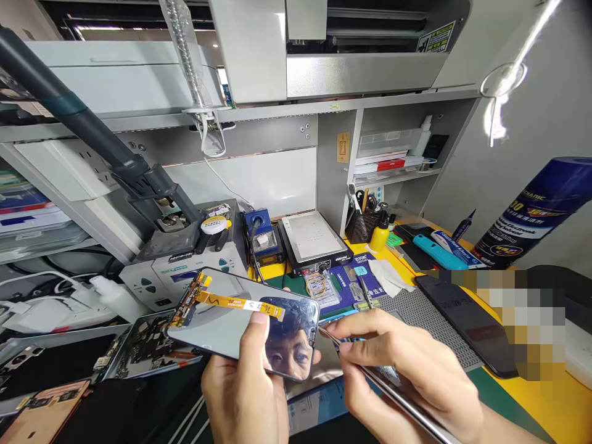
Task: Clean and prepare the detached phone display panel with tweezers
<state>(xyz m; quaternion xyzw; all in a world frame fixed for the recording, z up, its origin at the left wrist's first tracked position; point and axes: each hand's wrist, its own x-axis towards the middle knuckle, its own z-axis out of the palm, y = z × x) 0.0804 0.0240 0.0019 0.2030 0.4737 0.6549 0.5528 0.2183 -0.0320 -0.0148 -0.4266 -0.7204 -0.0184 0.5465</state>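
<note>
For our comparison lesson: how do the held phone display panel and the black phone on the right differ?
The display panel is held tilted in the left hand; the black phone lies flat. The panel's visible side is pale and mirror-like; the phone's is dark. An orange flex cable crosses the panel; none shows on the phone. Both have rounded corners.

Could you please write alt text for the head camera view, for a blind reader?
A person's left hand holds a phone screen with an orange ribbon cable, while the right hand holds a metal tool, its tip near the screen's edge. Around them is a cluttered workbench with a yellow bottle and blue spray can.
</note>
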